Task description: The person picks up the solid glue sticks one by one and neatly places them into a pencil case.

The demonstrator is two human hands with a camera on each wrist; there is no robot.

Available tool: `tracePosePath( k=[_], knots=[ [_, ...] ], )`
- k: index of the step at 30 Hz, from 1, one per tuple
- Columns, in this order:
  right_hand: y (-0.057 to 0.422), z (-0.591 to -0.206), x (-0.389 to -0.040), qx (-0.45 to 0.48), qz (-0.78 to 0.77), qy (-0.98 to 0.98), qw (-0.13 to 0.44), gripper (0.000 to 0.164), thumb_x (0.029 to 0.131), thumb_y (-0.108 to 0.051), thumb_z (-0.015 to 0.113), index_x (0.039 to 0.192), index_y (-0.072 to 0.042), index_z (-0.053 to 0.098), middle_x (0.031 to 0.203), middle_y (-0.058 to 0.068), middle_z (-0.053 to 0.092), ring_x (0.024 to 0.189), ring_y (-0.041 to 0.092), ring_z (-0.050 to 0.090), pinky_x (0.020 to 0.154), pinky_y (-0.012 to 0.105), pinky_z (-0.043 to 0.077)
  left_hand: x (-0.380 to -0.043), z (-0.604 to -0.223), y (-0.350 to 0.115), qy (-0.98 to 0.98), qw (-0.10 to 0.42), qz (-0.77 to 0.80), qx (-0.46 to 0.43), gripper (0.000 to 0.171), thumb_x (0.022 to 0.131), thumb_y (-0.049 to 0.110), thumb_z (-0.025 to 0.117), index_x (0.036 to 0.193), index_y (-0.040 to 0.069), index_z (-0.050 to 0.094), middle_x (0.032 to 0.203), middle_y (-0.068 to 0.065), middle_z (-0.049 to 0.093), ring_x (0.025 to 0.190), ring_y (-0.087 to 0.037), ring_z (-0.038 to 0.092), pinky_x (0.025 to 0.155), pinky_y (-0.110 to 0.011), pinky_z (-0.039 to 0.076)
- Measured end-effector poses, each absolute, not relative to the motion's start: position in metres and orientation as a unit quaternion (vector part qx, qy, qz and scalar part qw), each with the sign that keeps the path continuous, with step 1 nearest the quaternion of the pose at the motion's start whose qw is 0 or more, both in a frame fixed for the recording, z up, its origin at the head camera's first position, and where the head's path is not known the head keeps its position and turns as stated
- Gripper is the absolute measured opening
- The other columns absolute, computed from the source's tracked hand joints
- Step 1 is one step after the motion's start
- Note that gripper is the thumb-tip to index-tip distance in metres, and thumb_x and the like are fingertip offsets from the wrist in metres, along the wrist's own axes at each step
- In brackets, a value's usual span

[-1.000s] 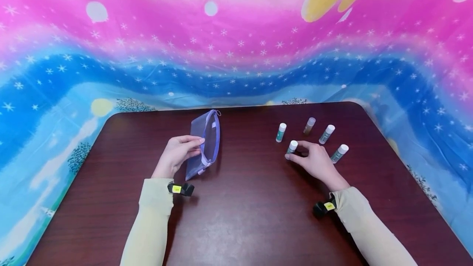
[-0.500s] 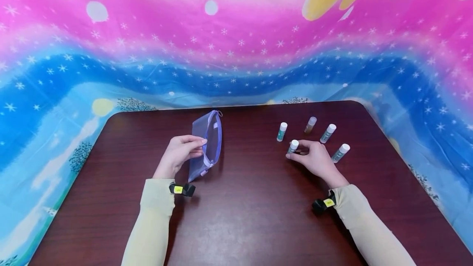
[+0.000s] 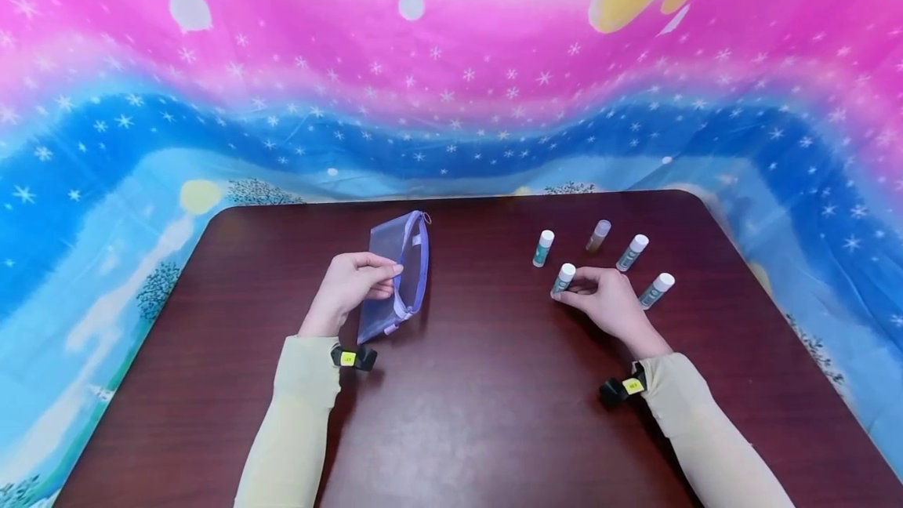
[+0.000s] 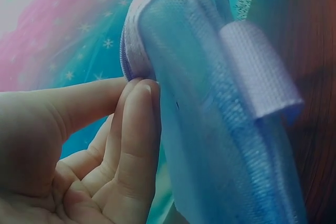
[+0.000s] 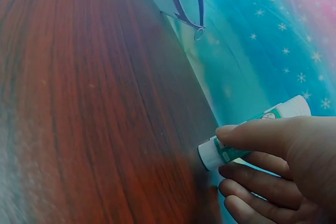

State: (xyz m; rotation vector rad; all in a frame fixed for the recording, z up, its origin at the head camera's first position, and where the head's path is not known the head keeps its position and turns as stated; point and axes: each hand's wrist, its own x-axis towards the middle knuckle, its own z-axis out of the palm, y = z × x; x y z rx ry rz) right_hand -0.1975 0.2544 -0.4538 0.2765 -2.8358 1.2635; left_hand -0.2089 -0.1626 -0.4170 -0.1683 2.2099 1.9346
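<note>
"One white-capped tube [image 3: 564, 278] first: where is it?"

"On the right side of the counter [image 3: 466, 398], in the right hand [image 3: 612, 302]. Thumb and fingers are drawn narrow around its body, and it looks roughly upright. Whether its base touches the surface, I can't tell."

"What worries you there?"

"The neighbours. A teal tube [image 3: 543, 248] stands just beyond it to the left, a brown tube [image 3: 598, 236] on the far side, a far-right tube [image 3: 632, 252] behind the knuckles, and a near-right tube [image 3: 657, 291] close beside the back of the hand. They look narrow-based, so a sideways sweep of that hand could tip one and set it rolling."

"And the grip itself?"

"It's mostly fingertips on a smooth cylinder. A loose pinch might let it twist or slip."

"The other hand?"

"Well to the left, the left hand [image 3: 353, 288] pinches the rim of a purple mesh pouch [image 3: 388, 240], whose mouth gapes rightward. The mesh seems limp and is held at one spot, so the opening could sag closed if those fingers relax."

"Anything beyond?"

"Only a pink-and-blue backdrop [image 3: 451, 92] past the far edge."
</note>
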Motion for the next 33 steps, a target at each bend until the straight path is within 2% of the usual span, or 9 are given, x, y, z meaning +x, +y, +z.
tracePosePath(
  k=[18, 33],
  knots=[
    [0.246, -0.453, -0.2, 0.092, 0.429, -0.898, 0.034, 0.025, 0.086, -0.016, 0.085, 0.108, -0.008, 0.077, 0.094, 0.005, 0.076, 0.082, 0.018, 0.074, 0.074, 0.021, 0.058, -0.21, -0.417, -0.161, 0.753, 0.099, 0.648, -0.055, 0.027, 0.09, 0.014, 0.081, 0.108, -0.005, 0.074, 0.092, -0.012, 0.075, 0.068, -0.016, 0.071, 0.07, -0.03, 0.062],
    [0.231, -0.447, -0.203, 0.095, 0.447, -0.889, 0.027, 0.028, 0.088, -0.017, 0.083, 0.111, -0.005, 0.075, 0.097, 0.007, 0.075, 0.084, 0.019, 0.074, 0.076, 0.027, 0.06, -0.209, -0.419, -0.164, 0.759, 0.095, 0.642, -0.054, 0.029, 0.089, 0.016, 0.082, 0.107, -0.005, 0.075, 0.085, -0.013, 0.072, 0.069, -0.017, 0.07, 0.071, -0.029, 0.062]
  ],
)
